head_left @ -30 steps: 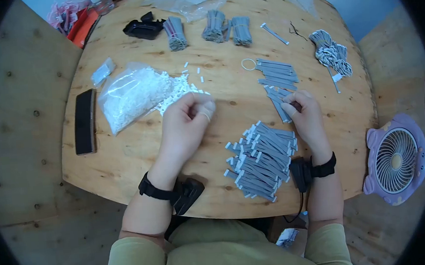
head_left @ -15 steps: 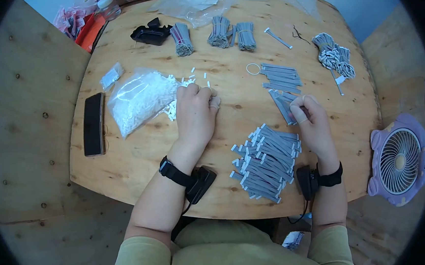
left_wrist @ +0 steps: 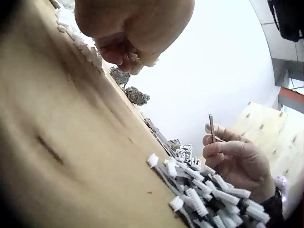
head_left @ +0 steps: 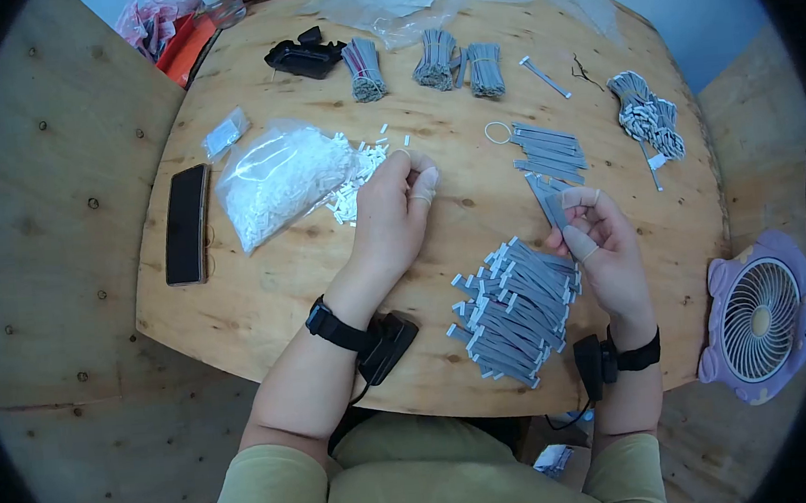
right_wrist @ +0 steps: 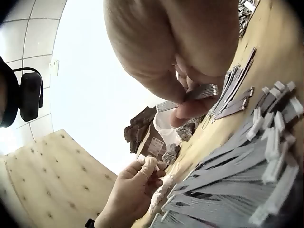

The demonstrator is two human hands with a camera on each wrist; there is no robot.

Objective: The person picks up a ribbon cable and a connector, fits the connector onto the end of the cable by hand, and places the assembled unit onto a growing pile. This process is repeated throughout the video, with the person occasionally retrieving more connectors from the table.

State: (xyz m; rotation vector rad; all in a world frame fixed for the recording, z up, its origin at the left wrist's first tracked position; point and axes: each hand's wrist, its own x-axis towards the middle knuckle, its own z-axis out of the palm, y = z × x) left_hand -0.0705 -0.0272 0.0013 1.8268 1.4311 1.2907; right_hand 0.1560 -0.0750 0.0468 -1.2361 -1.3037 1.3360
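My right hand (head_left: pixel 613 246) pinches a flat grey ribbon cable (right_wrist: pixel 209 90) between thumb and fingers, raised above the table beside a pile of ribbon cables (head_left: pixel 518 314) with white end connectors. My left hand (head_left: pixel 391 210) is at the right edge of the loose white connectors (head_left: pixel 348 199), its thumb and fingertips together. In the right wrist view, a small white connector (right_wrist: pixel 161 166) shows at the left fingertips, partly hidden by them. Finger cots cover some fingertips on both hands. Beyond the right hand lie rows of bare ribbon cables (head_left: pixel 550 150).
A clear bag of white connectors (head_left: pixel 277 185) lies left, near a phone (head_left: pixel 186 225). Bundled cables (head_left: pixel 486 70) and a black tray (head_left: pixel 306 60) are at the back. More bundled cables (head_left: pixel 636 109) lie at the far right, and a purple fan (head_left: pixel 758 315) stands at the right edge.
My left hand went over the loose white connectors, then drew slightly back from them with thumb and fingertips together. My right hand turned, and the ribbon cable in it now shows more plainly.
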